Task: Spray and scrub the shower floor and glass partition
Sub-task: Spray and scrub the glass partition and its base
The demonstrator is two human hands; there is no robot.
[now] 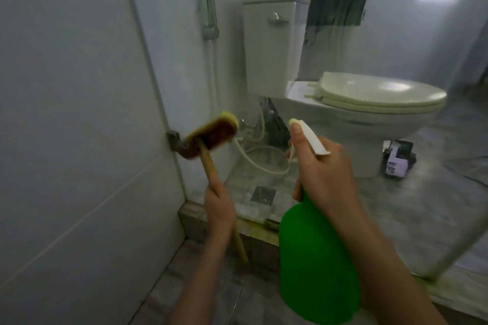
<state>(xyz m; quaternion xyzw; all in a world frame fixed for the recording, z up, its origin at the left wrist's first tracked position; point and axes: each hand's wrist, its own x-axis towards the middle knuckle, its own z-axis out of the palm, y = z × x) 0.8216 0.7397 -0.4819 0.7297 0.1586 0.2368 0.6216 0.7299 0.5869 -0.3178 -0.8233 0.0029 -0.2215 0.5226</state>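
Note:
My left hand (220, 208) grips the wooden handle of a scrub brush (211, 134), whose yellow and brown head is raised close to the glass partition (264, 55) near its metal hinge (174, 140). My right hand (324, 174) holds a green spray bottle (317, 258) by its neck, a finger lying along the white trigger nozzle (309, 137), which points toward the glass. The grey shower floor (200, 285) lies below my arms. The glass looks hazy.
Behind the glass stand a toilet (356, 103) with its lid down, a bidet sprayer with hose (211, 16), a floor drain (263, 195) and a small packet (397, 159) on the floor. A white tiled wall (66, 113) is at left. A stone kerb (211, 221) carries the glass.

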